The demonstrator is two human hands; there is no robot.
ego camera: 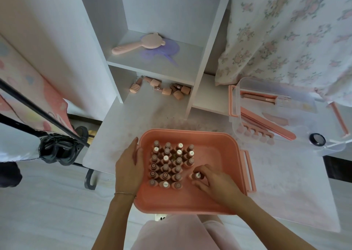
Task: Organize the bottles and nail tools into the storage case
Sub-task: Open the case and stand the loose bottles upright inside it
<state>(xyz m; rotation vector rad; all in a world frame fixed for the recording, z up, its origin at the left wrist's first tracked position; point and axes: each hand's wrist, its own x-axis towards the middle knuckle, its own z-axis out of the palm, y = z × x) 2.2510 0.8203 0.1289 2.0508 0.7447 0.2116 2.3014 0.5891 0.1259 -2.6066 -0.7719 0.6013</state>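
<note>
Right hand [211, 181] pinching nail polish bottle [197, 175] upright inside pink storage case [219, 141], beside standing bottle rows [169, 164]. Left hand [129, 167] flat against case's left rim, fingers straight.

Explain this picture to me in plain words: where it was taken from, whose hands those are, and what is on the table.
There is no machine here. A camera worn on a person's head looks down at their own hands. The left hand rests on the edge of the pink storage case, steadying it. The right hand pinches one bottle inside the case, beside the upright bottle rows. More loose bottles lie at the back of the white table. At the right, a clear tray holds nail tools, including a nail file.
</note>
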